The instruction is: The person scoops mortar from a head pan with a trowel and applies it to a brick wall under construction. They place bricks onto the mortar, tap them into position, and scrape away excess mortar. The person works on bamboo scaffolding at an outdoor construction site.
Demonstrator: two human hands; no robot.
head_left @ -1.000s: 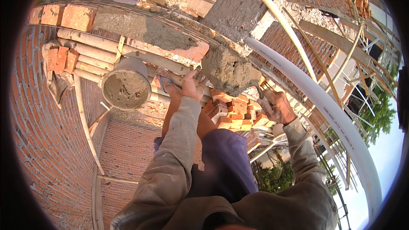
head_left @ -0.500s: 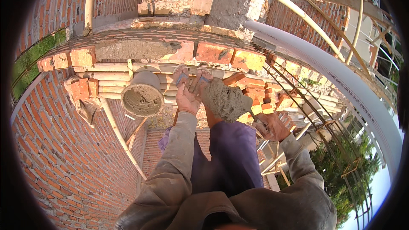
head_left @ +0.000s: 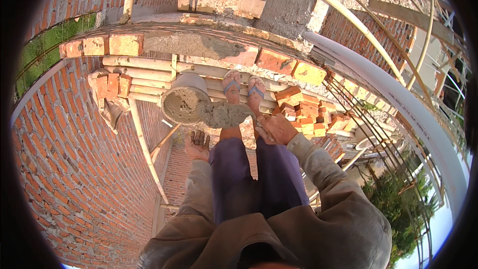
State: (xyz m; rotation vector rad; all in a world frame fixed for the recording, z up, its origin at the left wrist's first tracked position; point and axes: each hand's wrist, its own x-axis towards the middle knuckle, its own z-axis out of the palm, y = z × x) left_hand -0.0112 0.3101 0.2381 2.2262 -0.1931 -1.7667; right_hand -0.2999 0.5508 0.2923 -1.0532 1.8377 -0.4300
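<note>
My right hand (head_left: 274, 128) grips a trowel heaped with wet grey mortar (head_left: 224, 113); the mortar overlaps the right side of a round grey bucket (head_left: 177, 105) that has more mortar inside. My left hand (head_left: 198, 144) is just below the bucket, palm up, its fingers loosely curled and apart with nothing in them. My sandalled feet (head_left: 244, 87) stand on a platform of bamboo poles (head_left: 140, 62), beside a course of bricks (head_left: 125, 45) partly coated with mortar.
Loose bricks (head_left: 306, 112) lie right of my feet, more (head_left: 112, 85) at left. A brick wall (head_left: 69, 159) drops away on the left. Steel bars (head_left: 358, 114), a long white pipe (head_left: 423, 119) and bamboo scaffold poles (head_left: 348, 17) run along the right. A lower level shows beneath the platform.
The loaded trowel has swung left to the bucket with my right hand. My left hand has dropped down and left, away from the mortar.
</note>
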